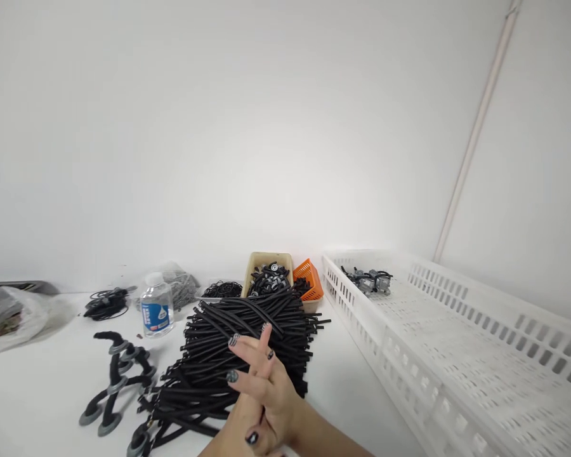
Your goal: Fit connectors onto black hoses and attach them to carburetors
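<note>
My left hand (252, 400) and my right hand (280, 387) cross each other at the bottom centre, palms pressed together. The right one has its fingers and thumb wrapped round the left, which points upward with its fingers stretched out, partly hidden. No object shows between them. Just behind and beneath lies a big pile of black rubber tubes (252, 317). To the left, several black tubes with grey round grommets (117, 381) are stacked on the white table (28, 400).
A large white crate (438, 355) at right holds small grey parts with black tubes (372, 280). Toward the wall are a beige bin (246, 276), an orange basket (316, 287), black rings (223, 290), a clear bottle (157, 308), a black cord bundle (106, 304) and a plastic bag (26, 311).
</note>
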